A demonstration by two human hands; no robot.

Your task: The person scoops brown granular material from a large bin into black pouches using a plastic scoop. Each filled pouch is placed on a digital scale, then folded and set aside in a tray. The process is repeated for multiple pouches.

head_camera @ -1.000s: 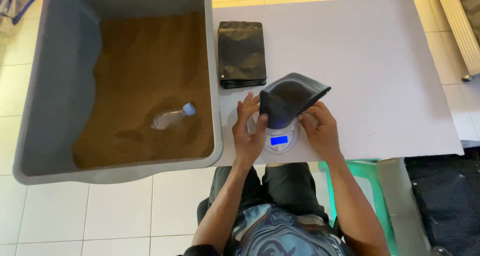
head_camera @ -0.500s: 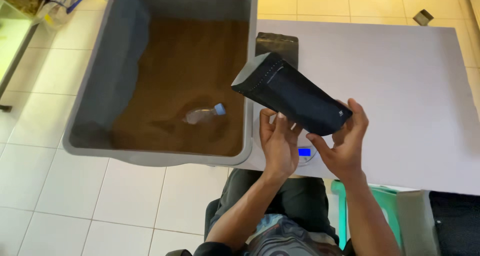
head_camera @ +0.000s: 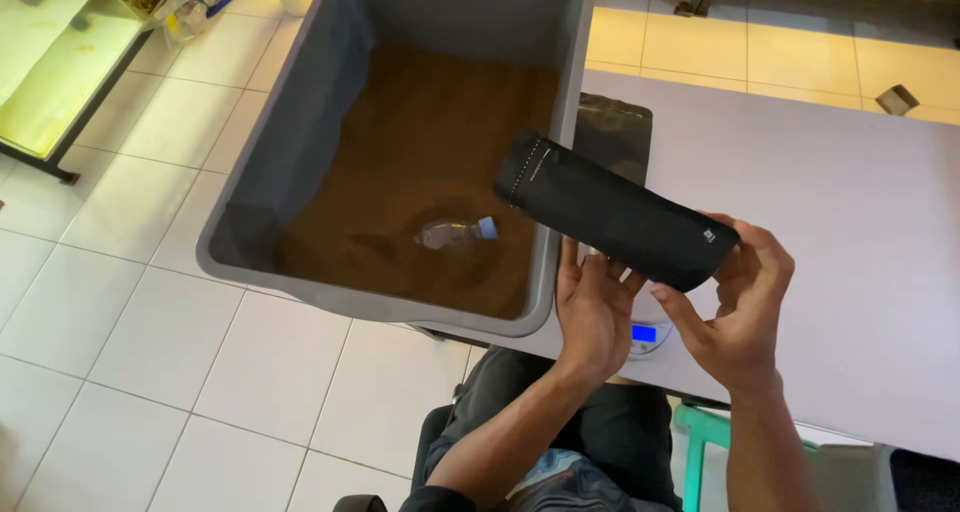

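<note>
My left hand (head_camera: 592,307) cupping the pouch (head_camera: 617,212) from below, my right hand (head_camera: 738,307) pinching its lower end, scale (head_camera: 648,338) beneath at the tabletop's (head_camera: 850,222) near edge, pouch tilted over the bin's (head_camera: 300,162) right rim, bottle (head_camera: 456,233) lying on brown powder (head_camera: 420,142) inside, open tabletop far right.

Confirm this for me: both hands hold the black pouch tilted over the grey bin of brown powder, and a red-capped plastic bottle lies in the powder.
Not quite: the head view shows the plastic bottle has a blue cap, not red. The rest stands: the left hand and right hand hold the black pouch tilted over the grey bin of brown powder.
</note>
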